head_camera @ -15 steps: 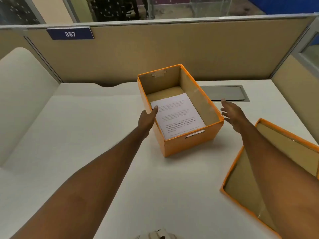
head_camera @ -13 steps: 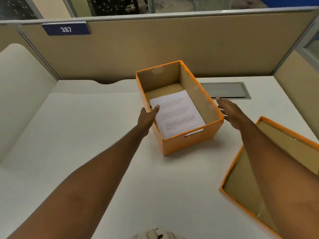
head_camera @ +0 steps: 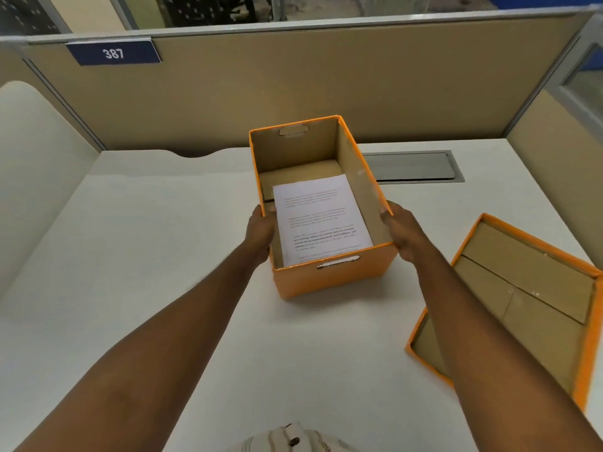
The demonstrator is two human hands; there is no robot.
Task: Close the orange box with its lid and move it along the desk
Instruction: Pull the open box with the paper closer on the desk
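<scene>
Paper (head_camera: 321, 220) lies in the box (head_camera: 329, 282); lid (head_camera: 522, 298) sits right of it.

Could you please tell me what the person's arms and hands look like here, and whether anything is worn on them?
Both forearms are bare from the bottom edge of the picture up to the wrists: no sleeves, gloves, watch or bracelet show. The left hand and the right hand show no rings on the parts in view. A bit of pale striped clothing with a dark button shows at the bottom edge.
</scene>
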